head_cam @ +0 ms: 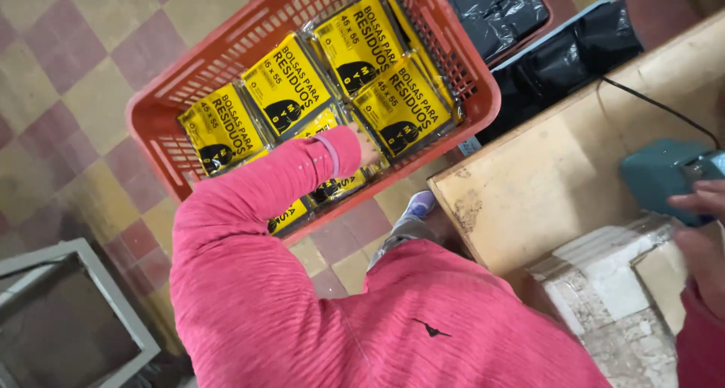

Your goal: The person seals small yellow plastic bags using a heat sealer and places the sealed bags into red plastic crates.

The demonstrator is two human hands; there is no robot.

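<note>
Single head-worn view, looking steeply down and leftward over the wearer's pink sleeve (257,282); close range. Orange crate (151,123) on checkered floor (68,63) upper left, wooden bench (551,169) at right.

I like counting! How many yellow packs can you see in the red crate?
6: far left, middle, top, right, and two partly under the left arm. More may be hidden.

Packets (361,42): flat, rectangular, yellow with black print, sealed in clear film; several lie overlapping in the red crate (151,127).
Packet labels: black round emblem on each yellow face.
Black bags (563,55): glossy, bundled, beside the crate.
</note>
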